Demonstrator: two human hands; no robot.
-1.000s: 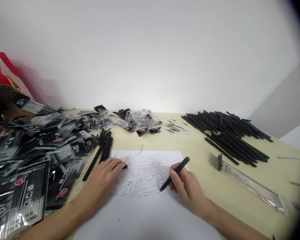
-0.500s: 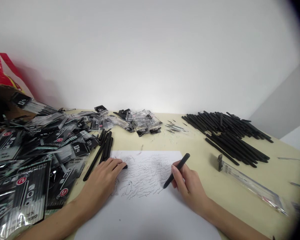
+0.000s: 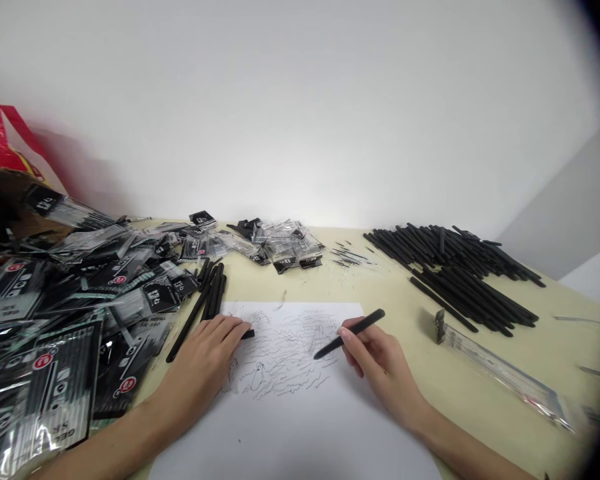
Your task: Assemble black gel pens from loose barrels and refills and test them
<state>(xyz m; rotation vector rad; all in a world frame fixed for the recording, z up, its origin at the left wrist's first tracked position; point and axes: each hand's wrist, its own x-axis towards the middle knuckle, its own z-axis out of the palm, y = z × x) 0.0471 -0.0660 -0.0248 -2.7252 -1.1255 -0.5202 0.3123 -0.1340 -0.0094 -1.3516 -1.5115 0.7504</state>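
My right hand [image 3: 377, 360] grips a black pen [image 3: 350, 333] with its tip down on a white sheet of paper [image 3: 290, 407] covered in black scribbles. My left hand [image 3: 205, 357] lies flat on the sheet's left edge, fingers stretched out, its fingertips on a small black pen part [image 3: 247, 333]. A few black pens [image 3: 205, 300] lie side by side just beyond my left hand.
A heap of plastic refill packets [image 3: 55, 313] fills the left of the table. A smaller packet pile [image 3: 280, 243] sits at the back. A stack of black pens [image 3: 460, 267] lies at the right, with a clear packet [image 3: 500, 367] in front of it.
My right hand has shifted up and slightly right, tilting the pen flatter; its tip now rests higher on the scribbles. My left hand has stayed put.
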